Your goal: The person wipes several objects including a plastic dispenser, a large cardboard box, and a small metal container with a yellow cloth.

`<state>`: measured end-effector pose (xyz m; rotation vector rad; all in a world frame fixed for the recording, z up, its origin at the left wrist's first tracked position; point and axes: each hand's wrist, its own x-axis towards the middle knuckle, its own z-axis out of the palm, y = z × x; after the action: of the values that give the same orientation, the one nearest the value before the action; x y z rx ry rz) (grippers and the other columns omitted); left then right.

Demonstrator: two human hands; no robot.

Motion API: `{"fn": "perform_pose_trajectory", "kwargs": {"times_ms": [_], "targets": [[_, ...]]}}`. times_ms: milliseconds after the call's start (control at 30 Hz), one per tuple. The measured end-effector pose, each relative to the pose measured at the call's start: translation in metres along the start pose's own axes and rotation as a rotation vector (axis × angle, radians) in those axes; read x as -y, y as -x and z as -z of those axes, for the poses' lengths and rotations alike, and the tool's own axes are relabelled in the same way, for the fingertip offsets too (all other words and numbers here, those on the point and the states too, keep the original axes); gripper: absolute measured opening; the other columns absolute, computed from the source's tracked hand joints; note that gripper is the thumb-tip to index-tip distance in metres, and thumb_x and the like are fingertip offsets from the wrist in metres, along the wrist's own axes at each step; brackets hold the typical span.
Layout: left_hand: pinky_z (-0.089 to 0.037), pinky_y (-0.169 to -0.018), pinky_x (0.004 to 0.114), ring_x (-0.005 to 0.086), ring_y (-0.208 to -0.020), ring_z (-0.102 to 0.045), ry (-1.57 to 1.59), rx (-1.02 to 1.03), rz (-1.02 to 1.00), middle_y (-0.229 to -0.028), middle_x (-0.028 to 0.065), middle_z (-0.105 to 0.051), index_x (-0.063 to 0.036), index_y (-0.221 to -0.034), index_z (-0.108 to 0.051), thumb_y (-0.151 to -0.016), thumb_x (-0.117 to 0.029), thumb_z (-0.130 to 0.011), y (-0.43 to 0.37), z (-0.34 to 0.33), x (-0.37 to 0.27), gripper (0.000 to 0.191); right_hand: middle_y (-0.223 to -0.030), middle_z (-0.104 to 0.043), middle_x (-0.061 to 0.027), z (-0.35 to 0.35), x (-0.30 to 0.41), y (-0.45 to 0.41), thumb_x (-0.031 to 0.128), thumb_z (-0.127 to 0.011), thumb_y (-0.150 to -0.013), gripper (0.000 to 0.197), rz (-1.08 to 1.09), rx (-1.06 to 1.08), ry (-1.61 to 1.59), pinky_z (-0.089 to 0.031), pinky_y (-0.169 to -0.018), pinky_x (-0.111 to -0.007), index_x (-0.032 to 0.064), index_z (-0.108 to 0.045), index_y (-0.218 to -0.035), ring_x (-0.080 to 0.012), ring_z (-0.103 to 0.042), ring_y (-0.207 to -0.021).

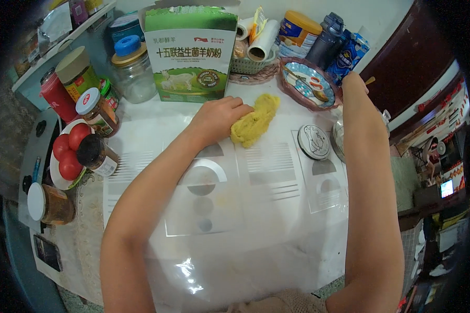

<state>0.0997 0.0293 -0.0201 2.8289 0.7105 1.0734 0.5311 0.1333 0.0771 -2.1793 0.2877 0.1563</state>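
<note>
My left hand [221, 117] rests on the near side of a crumpled yellow cloth [254, 121], its fingers curled over the cloth's edge on the white table cover [258, 219]. Far to the right, my right hand [354, 83] is beside a blue printed carton [348, 56]. Its fingers are mostly hidden, and a yellowish stick-like tip [370, 80] shows just past them; whether the hand grips it is unclear. A round lid with a line drawing [314, 142] lies left of my right forearm. That forearm partly covers a glass jar [338, 135].
A green-and-white cardboard box [192, 58] stands behind the cloth. To its right is a scalloped dish [309, 84] with spoons. Leftward are a blue-lidded glass jar [133, 74], tomatoes on a white plate [58, 174], several condiment jars and a phone [47, 252].
</note>
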Motion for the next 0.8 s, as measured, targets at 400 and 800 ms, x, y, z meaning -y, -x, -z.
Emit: {"fn": "perform_pose_trajectory", "kwargs": {"times_ms": [400,800], "targets": [[-0.052,-0.073,0.034,0.024,-0.088,-0.062,0.007,-0.002,0.005,-0.09,0.0041,-0.062,-0.0138,-0.108,-0.066,-0.074,-0.012,-0.066,0.003,0.003,0.001,0.034,-0.13,-0.042,-0.0077,-0.055,0.009,-0.044,0.02,-0.084,-0.063,0.065,-0.023,-0.086,-0.097,-0.046,-0.093,-0.034,0.0028,-0.054,-0.118,-0.0243,-0.048,-0.114],[-0.052,-0.073,0.035,0.0243,-0.088,-0.062,0.024,0.006,-0.005,-0.092,0.0044,-0.062,-0.0139,-0.108,-0.066,-0.076,-0.012,-0.065,0.0,0.001,0.0,0.032,-0.125,-0.05,-0.0078,-0.011,-0.009,0.01,0.028,-0.08,-0.065,0.064,0.102,-0.036,-0.274,-0.044,-0.099,-0.037,0.0054,-0.052,-0.118,-0.028,-0.049,-0.115]]}}
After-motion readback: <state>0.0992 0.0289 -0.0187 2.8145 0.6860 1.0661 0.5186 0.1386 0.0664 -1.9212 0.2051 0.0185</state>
